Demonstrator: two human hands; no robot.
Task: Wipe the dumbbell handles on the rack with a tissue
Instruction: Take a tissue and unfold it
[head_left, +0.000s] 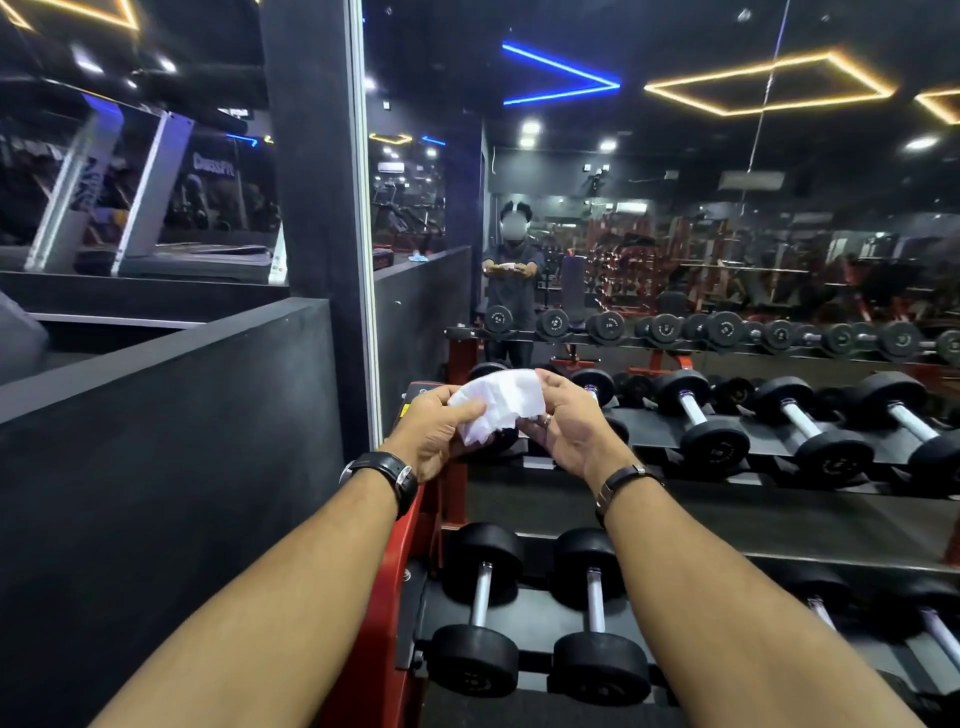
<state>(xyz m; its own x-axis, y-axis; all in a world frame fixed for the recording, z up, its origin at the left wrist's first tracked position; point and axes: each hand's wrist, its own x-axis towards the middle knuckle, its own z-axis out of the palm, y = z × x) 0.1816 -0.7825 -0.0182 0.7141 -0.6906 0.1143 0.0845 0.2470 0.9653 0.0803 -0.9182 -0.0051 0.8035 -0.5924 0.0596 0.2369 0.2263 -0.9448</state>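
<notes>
View from the head camera: both forearms reach forward over a red-framed dumbbell rack (457, 488), which serves as the landmark. A crumpled white tissue (496, 402) is held in the air above the left end of the rack's upper shelf, between the two hands and touching no dumbbell. The left hand (441, 426) grips the tissue's left side, thumb and curled fingers pinching the paper; a black wristwatch (387, 470) sits on that wrist. The right hand (563, 423) grips the tissue's right side with curled fingers, a ring visible on one finger and a dark strap (618, 480) round the wrist. On the rack's upper shelf, to the right of the hands, black dumbbells with silver handles lie in a row, the nearest full one (693, 413) just beside the right hand. On the rack's lower shelf, below the forearms, two more dumbbells lie side by side: one nearer the red frame (480, 603) and one to its right (595, 608), handles bare and pointing away from the viewer. Behind the rack a wall mirror (675, 234) reflects the dumbbell row and the person holding the tissue. Left of the rack stands a dark low wall (171, 415).
</notes>
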